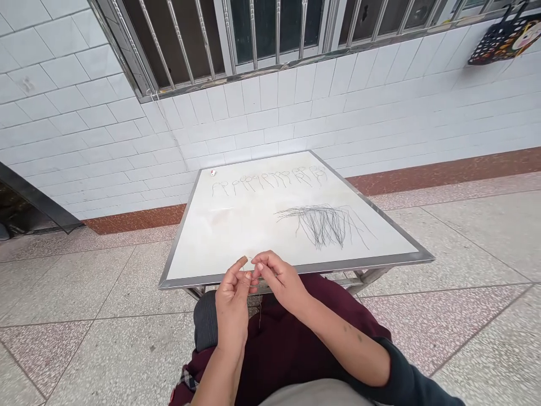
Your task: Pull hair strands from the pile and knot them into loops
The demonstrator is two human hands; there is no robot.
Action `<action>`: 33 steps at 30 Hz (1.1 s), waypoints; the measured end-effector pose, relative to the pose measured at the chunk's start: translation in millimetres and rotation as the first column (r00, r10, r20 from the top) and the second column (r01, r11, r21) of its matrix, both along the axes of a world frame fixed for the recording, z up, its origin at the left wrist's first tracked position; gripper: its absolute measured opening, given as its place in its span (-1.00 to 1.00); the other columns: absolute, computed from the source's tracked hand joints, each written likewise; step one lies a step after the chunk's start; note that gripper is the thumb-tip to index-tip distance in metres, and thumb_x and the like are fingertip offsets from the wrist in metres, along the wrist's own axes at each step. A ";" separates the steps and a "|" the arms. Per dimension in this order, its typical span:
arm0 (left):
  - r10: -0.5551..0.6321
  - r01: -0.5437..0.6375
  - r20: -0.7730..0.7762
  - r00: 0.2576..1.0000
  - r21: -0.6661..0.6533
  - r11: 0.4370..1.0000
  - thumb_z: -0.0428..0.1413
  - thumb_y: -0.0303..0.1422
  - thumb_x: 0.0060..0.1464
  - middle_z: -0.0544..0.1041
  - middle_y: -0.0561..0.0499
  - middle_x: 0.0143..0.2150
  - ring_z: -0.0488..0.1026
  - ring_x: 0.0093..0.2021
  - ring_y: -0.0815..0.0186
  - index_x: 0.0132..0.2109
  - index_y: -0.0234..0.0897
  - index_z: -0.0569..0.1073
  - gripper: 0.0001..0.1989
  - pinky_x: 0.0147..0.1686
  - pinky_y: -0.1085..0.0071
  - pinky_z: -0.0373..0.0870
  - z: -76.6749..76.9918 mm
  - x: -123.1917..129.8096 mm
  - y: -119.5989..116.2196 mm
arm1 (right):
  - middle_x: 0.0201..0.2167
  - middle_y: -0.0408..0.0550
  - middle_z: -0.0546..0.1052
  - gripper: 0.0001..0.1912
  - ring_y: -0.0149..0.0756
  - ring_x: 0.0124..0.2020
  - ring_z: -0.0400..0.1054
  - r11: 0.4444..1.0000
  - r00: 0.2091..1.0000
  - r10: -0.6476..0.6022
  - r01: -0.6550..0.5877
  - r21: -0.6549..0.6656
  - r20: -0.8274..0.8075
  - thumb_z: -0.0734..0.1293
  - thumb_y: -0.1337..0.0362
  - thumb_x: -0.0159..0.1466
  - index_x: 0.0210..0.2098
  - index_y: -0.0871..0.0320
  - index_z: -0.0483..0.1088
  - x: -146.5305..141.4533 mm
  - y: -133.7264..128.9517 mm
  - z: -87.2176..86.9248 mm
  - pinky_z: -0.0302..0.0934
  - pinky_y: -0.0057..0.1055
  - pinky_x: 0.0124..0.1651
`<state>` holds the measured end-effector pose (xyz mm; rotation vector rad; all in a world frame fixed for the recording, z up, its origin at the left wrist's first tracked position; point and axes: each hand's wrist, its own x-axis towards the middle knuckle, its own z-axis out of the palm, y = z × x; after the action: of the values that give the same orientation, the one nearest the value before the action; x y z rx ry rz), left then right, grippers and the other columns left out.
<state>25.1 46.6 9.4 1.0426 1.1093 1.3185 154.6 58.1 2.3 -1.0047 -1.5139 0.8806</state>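
My left hand (233, 296) and my right hand (284, 280) meet at the near edge of the white table (220, 237). The fingertips of both are pinched together around a thin wire (260, 313), whose tail hangs below them over my lap. Its upper part is mostly hidden by my fingers. On the table to the right lies a loose bunch of dark thin wires (323, 223), fanned out towards me. Along the far side runs a row of several thin wires bent into loops (264, 179), with their tails pointing my way.
A small white and red object (213, 173) sits at the table's far left corner. A grey metal rim (363, 263) borders the tabletop. Behind it stand a white tiled wall (262, 121) and a barred window (253, 34); a basket (505, 39) hangs at upper right.
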 end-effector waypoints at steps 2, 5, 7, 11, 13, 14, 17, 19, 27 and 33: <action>-0.033 0.033 0.006 0.999 0.010 0.999 0.14 -0.25 0.13 0.42 0.08 -0.35 0.41 -0.31 0.40 0.10 -0.19 0.43 -0.61 -0.28 0.48 0.36 -0.5 1.4 -1.8 | -0.45 -0.18 0.41 -0.80 -0.38 -0.43 0.31 0.999 1.000 0.015 -0.016 -0.044 -0.027 0.13 0.22 0.39 -0.10 0.09 0.32 1.7 0.7 -1.6 0.19 -0.43 -0.31; -0.080 0.079 0.070 0.994 0.009 0.997 0.13 -0.27 0.14 0.39 0.09 -0.35 0.38 -0.30 0.41 0.10 -0.17 0.42 -0.64 -0.25 0.48 0.34 0.0 3.2 -4.7 | -0.54 -0.23 0.31 -0.78 -0.41 -0.51 0.20 0.998 1.000 -0.001 -0.001 -0.064 -0.018 0.13 0.20 0.38 -0.11 0.09 0.35 6.0 2.0 -2.2 0.11 -0.46 -0.39; -0.110 0.111 0.136 0.985 0.001 0.994 0.14 -0.28 0.15 0.37 0.10 -0.36 0.37 -0.30 0.42 0.10 -0.15 0.41 -0.64 -0.20 0.46 0.34 2.0 3.7 -7.1 | -0.57 -0.24 0.28 -0.78 -0.43 -0.54 0.16 0.997 1.000 -0.006 0.004 -0.074 -0.027 0.15 0.20 0.37 -0.13 0.10 0.38 10.6 2.9 -1.5 0.08 -0.47 -0.41; -0.166 0.177 0.261 0.951 -0.019 0.984 0.13 -0.31 0.16 0.33 0.12 -0.38 0.35 -0.33 0.43 0.11 -0.11 0.39 -0.64 -0.16 0.39 0.36 8.4 3.1 -13.2 | -0.57 -0.24 0.25 -0.78 -0.45 -0.53 0.14 0.993 0.997 0.039 -0.047 -0.111 -0.071 0.21 0.16 0.35 -0.18 0.12 0.42 21.8 4.2 -0.3 0.07 -0.48 -0.41; -0.209 0.233 0.298 0.931 -0.046 0.971 0.13 -0.33 0.16 0.31 0.13 -0.39 0.31 -0.39 0.45 0.13 -0.11 0.36 -0.61 -0.25 0.40 0.37 11.0 2.2 -16.5 | -0.58 -0.25 0.23 -0.78 -0.46 -0.55 0.12 0.985 0.990 0.091 -0.105 -0.134 -0.107 0.23 0.15 0.34 -0.18 0.12 0.43 26.9 4.4 -0.9 0.06 -0.49 -0.43; -0.236 0.266 0.303 0.923 -0.062 0.962 0.13 -0.34 0.16 0.30 0.13 -0.39 0.29 -0.42 0.46 0.14 -0.12 0.36 -0.60 -0.29 0.41 0.36 11.7 1.6 -18.0 | -0.58 -0.26 0.23 -0.77 -0.47 -0.56 0.11 0.981 0.986 0.116 -0.133 -0.141 -0.122 0.23 0.14 0.34 -0.17 0.12 0.44 29.4 4.6 -1.3 0.06 -0.50 -0.44; -0.312 0.353 0.294 0.904 -0.099 0.930 0.12 -0.36 0.16 0.33 0.12 -0.41 0.27 -0.46 0.47 0.17 -0.16 0.33 -0.58 -0.38 0.46 0.29 12.7 -1.4 -21.2 | -0.61 -0.28 0.20 -0.76 -0.50 -0.59 0.06 0.970 0.976 0.173 -0.192 -0.150 -0.129 0.26 0.14 0.32 -0.17 0.14 0.45 38.3 5.2 -2.7 0.03 -0.52 -0.49; -0.342 0.390 0.294 0.892 -0.119 0.913 0.12 -0.36 0.16 0.34 0.12 -0.43 0.26 -0.48 0.48 0.22 -0.15 0.28 -0.52 -0.40 0.48 0.25 13.6 -5.1 -22.2 | -0.63 -0.29 0.18 -0.76 -0.51 -0.61 0.02 0.966 0.975 0.199 -0.213 -0.145 -0.103 0.28 0.13 0.31 -0.20 0.16 0.47 46.0 5.8 -3.2 0.00 -0.53 -0.51; -0.435 0.496 0.280 0.856 -0.207 0.843 0.13 -0.44 0.12 0.26 0.16 -0.55 0.10 -0.57 0.51 0.29 -0.13 0.22 -0.41 -0.51 0.48 0.00 28.6 -28.1 -24.1 | -0.36 -0.07 0.53 -0.79 -0.46 -0.45 0.28 0.925 0.918 0.378 -0.380 -0.010 0.121 0.28 0.23 0.32 -0.20 0.18 0.54 69.1 3.1 2.3 0.15 -0.51 -0.35; -0.515 0.540 0.160 0.842 -0.253 0.803 0.12 -0.38 0.13 0.29 0.13 -0.56 0.11 -0.56 0.48 0.29 -0.14 0.22 -0.41 -0.49 0.44 -0.03 30.9 -41.8 -28.8 | -0.35 -0.04 0.57 -0.80 -0.42 -0.37 0.35 0.885 0.876 0.422 -0.454 0.103 0.234 0.26 0.31 0.33 -0.19 0.17 0.55 66.6 1.7 8.0 0.18 -0.52 -0.28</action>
<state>-16.7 17.8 40.3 0.9714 0.8281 0.7156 221.2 59.8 10.3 -0.6581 -2.0056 0.9739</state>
